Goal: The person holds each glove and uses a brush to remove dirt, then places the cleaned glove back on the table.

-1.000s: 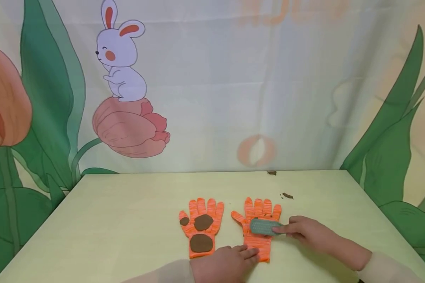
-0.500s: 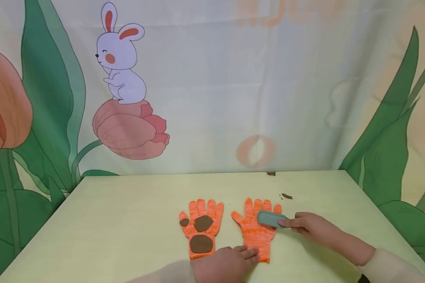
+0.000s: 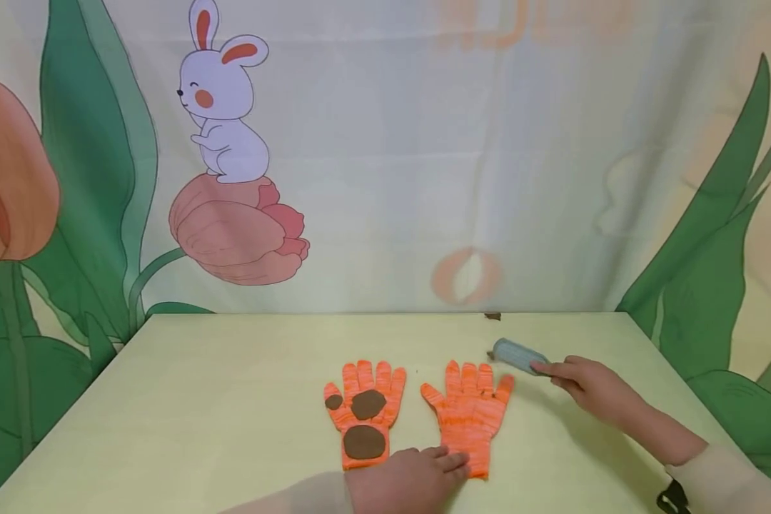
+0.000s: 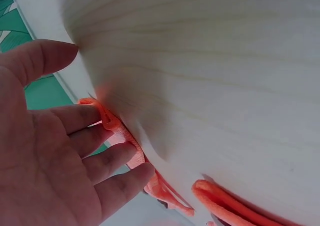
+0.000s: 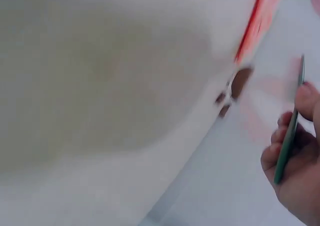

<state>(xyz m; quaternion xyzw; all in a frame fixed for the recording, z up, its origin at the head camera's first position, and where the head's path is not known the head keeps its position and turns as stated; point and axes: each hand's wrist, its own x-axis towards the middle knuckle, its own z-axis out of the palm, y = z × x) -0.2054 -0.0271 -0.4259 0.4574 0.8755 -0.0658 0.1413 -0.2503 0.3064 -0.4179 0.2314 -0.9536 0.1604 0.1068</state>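
Note:
Two orange knitted gloves lie flat side by side. Brown mud-like patches cover parts of the left glove. The palm of the right glove shows plain orange, with small dark specks near its fingers. Across its cuff rests my left hand, fingers extended; the left wrist view shows them against the orange fabric. My right hand grips a flat, paddle-shaped grey-green tool by its narrow handle. It hangs beyond the right glove's fingertips, and a brown piece shows at its tip.
Another brown crumb lies at the far edge of the pale yellow table. Behind the table hangs a printed cloth with a rabbit and tulips. In the right wrist view, brown bits lie near the table's edge.
My right hand has moved the tool from the right glove's palm, across its fingers, to beyond and right of the fingertips. Dark bits on the palm are mostly gone. My left hand stays put.

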